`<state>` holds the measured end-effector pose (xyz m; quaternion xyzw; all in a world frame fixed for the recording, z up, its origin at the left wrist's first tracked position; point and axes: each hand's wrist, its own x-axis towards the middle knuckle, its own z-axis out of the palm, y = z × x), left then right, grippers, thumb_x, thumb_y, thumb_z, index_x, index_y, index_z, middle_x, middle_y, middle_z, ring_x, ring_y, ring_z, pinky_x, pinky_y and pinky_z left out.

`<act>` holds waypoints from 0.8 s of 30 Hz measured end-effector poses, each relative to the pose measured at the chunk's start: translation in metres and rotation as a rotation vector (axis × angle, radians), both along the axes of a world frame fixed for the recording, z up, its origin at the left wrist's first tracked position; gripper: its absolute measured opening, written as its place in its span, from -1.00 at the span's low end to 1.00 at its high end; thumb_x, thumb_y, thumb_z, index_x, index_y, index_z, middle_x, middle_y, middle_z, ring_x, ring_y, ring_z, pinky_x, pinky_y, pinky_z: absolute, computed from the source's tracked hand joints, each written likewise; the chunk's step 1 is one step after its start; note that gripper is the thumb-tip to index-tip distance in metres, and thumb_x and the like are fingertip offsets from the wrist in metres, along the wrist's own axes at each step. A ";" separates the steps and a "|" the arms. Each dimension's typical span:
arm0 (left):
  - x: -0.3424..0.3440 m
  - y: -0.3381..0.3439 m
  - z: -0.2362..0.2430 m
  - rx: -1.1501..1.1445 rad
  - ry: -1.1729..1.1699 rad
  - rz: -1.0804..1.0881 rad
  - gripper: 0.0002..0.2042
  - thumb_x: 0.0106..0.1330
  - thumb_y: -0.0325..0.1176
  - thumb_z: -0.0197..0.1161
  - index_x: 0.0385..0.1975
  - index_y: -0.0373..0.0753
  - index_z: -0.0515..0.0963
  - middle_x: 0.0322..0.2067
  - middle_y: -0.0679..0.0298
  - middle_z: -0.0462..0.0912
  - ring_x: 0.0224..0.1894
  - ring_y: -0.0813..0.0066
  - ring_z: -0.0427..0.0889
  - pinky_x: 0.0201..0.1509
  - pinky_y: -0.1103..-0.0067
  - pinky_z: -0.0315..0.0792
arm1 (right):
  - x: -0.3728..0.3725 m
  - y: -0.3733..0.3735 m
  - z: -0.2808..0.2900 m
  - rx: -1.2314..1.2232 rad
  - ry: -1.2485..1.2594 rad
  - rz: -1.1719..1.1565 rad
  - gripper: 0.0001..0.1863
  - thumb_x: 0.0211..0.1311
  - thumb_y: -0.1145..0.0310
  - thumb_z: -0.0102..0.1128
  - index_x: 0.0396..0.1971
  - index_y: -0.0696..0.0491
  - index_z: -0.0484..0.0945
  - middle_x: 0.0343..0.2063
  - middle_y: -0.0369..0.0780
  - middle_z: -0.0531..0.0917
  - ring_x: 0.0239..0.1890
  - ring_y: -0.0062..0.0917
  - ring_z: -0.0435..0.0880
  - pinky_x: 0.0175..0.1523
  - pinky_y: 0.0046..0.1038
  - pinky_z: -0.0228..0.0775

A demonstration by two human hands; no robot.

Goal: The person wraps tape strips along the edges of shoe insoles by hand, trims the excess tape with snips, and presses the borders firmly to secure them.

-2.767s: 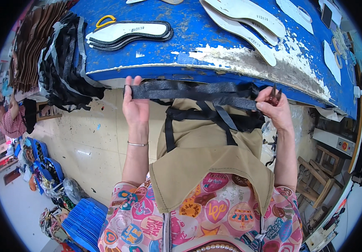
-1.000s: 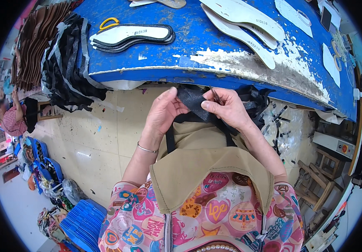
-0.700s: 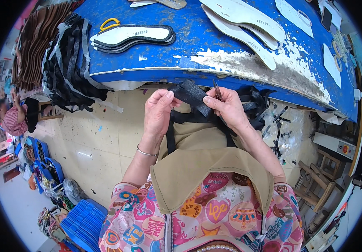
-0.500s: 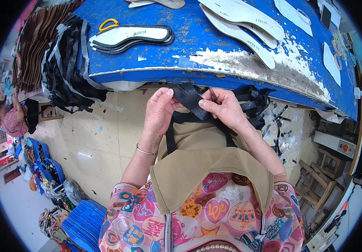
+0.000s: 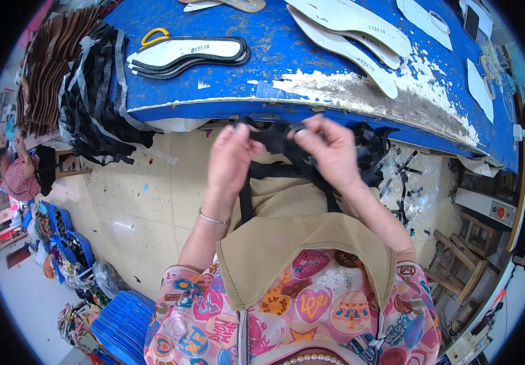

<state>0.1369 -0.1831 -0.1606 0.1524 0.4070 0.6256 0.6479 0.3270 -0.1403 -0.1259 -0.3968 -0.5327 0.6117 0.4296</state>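
My left hand (image 5: pixel 229 158) and my right hand (image 5: pixel 329 149) are raised just below the near edge of the worn blue table (image 5: pixel 189 91), both blurred. Their fingers are closed on a dark black strip (image 5: pixel 271 139) between them; a small dark item at my right fingertips is too blurred to name. More black strips (image 5: pixel 372 155) lie bunched beside my right hand, over my khaki apron (image 5: pixel 281 201). At the table's left hangs a heap of black and grey strips (image 5: pixel 95 103).
Insoles (image 5: pixel 186 52), white cut pieces (image 5: pixel 360 42) and a phone (image 5: pixel 470 24) lie on the table. Brown pieces (image 5: pixel 46 73) are stacked at left. A co-worker (image 5: pixel 19 176) is at far left, blue bins (image 5: pixel 122 322) lower left, wooden stools (image 5: pixel 469 255) at right.
My hands have drawn together from holding a long strip stretched out to gripping a short section centrally. Most recently my right hand rose slightly and the dark pointed tool it held became indistinct.
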 end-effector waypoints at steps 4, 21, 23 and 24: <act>-0.054 0.011 -0.003 -0.129 -0.184 0.343 -0.85 0.34 -0.32 0.07 -0.33 -0.26 0.49 -0.40 0.23 0.60 -0.39 0.42 0.56 -0.26 0.53 0.46 | 0.055 0.030 0.023 -0.014 0.409 -0.317 -0.82 0.28 0.29 0.06 -0.51 -0.01 0.51 -0.47 -0.20 0.65 -0.68 -0.79 0.35 -0.61 -0.71 0.10; -0.189 -0.070 -0.135 -0.659 0.024 0.418 -0.84 0.30 -0.27 0.11 -0.39 -0.23 0.44 -0.52 0.23 0.56 -0.51 0.45 0.53 -0.49 0.61 0.44 | 0.401 0.025 0.137 0.470 -0.060 -1.428 -0.81 0.15 0.43 0.14 -0.22 0.10 0.48 -0.37 -0.20 0.63 -0.53 -0.69 0.46 -0.49 -0.70 0.24; -0.158 -0.053 -0.109 -0.677 0.878 0.025 -0.78 0.25 -0.27 0.16 -0.33 -0.33 0.46 -0.45 0.13 0.62 -0.46 0.37 0.58 -0.40 0.53 0.49 | 0.351 0.031 0.126 0.419 -0.072 -1.313 -0.81 0.15 0.43 0.14 -0.22 0.10 0.48 -0.37 -0.19 0.64 -0.54 -0.71 0.45 -0.49 -0.71 0.24; -0.163 -0.056 -0.131 -0.575 1.349 -0.085 -0.65 0.19 -0.26 0.21 -0.16 -0.42 0.47 -0.36 0.05 0.64 -0.37 0.32 0.62 -0.27 0.51 0.49 | 0.320 0.036 0.123 0.391 -0.074 -1.228 -0.80 0.14 0.44 0.15 -0.22 0.10 0.48 -0.37 -0.19 0.64 -0.54 -0.72 0.45 -0.50 -0.71 0.23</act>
